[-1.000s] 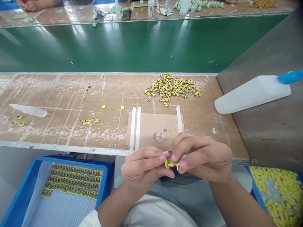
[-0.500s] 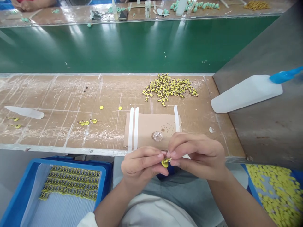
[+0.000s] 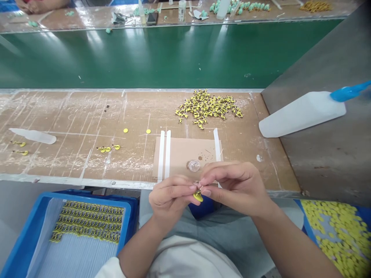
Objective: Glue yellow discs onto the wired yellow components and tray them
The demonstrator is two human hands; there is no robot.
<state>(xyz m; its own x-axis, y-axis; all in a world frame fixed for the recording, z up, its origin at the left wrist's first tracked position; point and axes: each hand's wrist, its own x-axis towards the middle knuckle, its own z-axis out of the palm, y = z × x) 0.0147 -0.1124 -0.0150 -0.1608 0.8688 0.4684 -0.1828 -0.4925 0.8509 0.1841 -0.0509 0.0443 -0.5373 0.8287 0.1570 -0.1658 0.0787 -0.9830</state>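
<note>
Head view: the left hand (image 3: 169, 197) is pinching a small yellow-disc figure (image 3: 198, 197) between thumb and fingertips, which are nearly closed on it; the disc is showing just below and between both hands, while fingertips are hiding most of the darker upper part. The right hand (image 3: 236, 187) is bringing thumb and forefinger close together at the figure's right side, leaving a narrow gap, and whether they are gripping or only touching it, I cannot tell. Just beyond the fingers, a small clear dish (image 3: 193, 165) is sitting on a cardboard pad (image 3: 179, 154), whose near edge the hands are partly covering. On the far side of the pad, a pile of yellow-and-black figures (image 3: 207, 106) is spreading across the table (image 3: 139, 166). To the right, a white bottle with a blue top (image 3: 304, 114) is leaning over toward the metal panel (image 3: 327, 154). At the near left, a blue tray (image 3: 126, 224) is holding rows of assembled pieces (image 3: 89, 220); at the near right, loose yellow discs (image 3: 336, 231) are lying heaped. On the far bench, a jar (image 3: 182, 11) is bearing marks too small to read.
</note>
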